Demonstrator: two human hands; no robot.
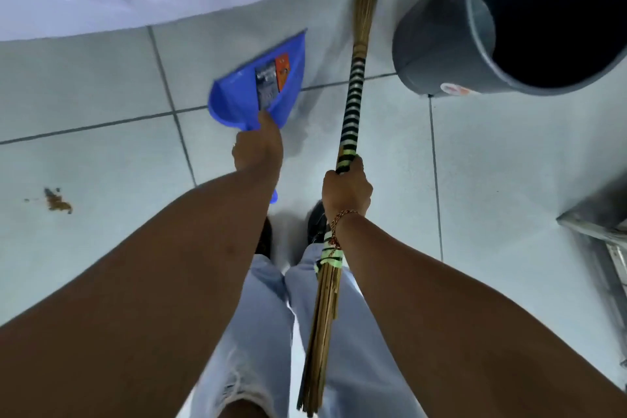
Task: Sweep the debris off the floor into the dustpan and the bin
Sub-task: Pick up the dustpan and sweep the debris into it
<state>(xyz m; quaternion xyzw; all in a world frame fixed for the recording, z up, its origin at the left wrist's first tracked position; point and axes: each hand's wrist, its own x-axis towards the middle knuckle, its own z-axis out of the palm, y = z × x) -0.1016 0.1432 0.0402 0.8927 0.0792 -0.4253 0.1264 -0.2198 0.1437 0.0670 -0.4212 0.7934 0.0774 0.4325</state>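
Dustpan (237,102): wrappers (271,80) inside, left hand (259,149) clamped | right hand (346,190) clamped on broom (353,95) | bin (441,44) interior dark

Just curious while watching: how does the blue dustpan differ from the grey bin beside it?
The dustpan is bright blue, shallow and flat; the bin is dull grey, deep and round. The left hand holds the dustpan by its handle, while no hand touches the bin. The dustpan carries wrappers; the bin's inside is too dark to see. Both look plastic.
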